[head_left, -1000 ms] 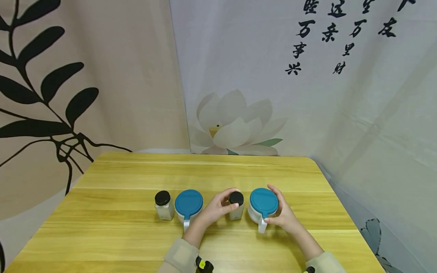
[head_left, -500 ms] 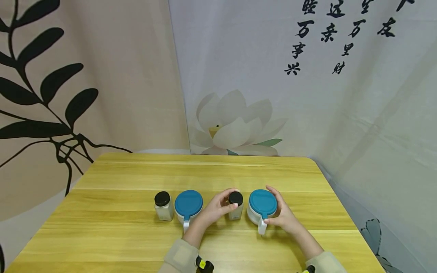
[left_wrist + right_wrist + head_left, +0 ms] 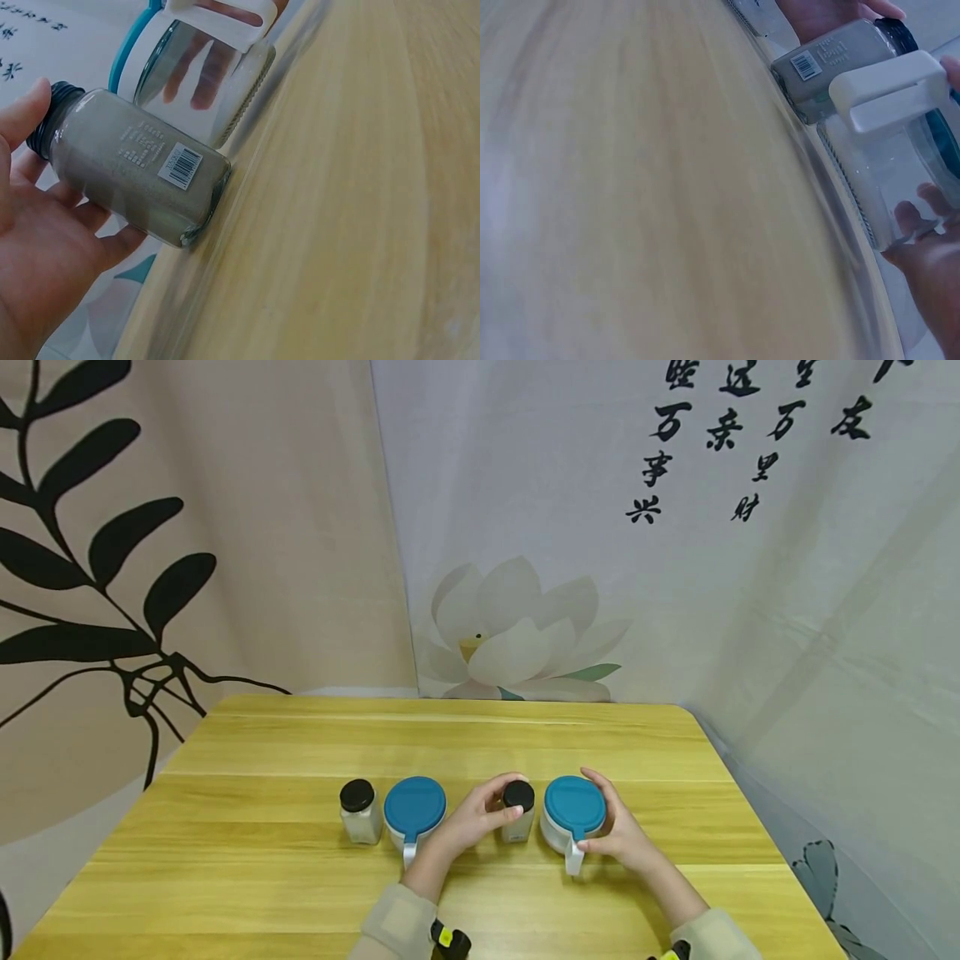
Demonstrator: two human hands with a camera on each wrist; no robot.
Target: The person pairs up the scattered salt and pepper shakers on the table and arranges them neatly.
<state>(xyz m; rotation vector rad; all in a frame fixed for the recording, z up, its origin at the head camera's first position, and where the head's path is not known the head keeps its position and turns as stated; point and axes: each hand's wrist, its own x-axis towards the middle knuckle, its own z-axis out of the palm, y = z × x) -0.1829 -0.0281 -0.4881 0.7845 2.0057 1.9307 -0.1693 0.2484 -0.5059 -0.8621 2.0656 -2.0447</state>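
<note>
My left hand (image 3: 476, 814) grips a small glass jar (image 3: 516, 828) with a black screw lid, thumb and fingers around its upper part. In the left wrist view, greyish powder fills this jar (image 3: 127, 165), which bears a barcode label. Just right of it, my right hand (image 3: 622, 831) holds a clear glass jug (image 3: 573, 806) with a blue lid and a white handle. Its thumb lies by the handle, and through the glass in the right wrist view I see fingers (image 3: 922, 206) around the far side. Both vessels stand upright on the table, close together.
Left of my left hand stand a second black-lidded jar (image 3: 362, 824) and a second blue-lidded jug (image 3: 414, 806), the latter partly behind my forearm. The wooden table (image 3: 262, 877) ends at a back edge before a printed cloth (image 3: 517, 527).
My right hand and the jug have shifted slightly left, nearer the small jar. The left hand and its jar have hardly moved.
</note>
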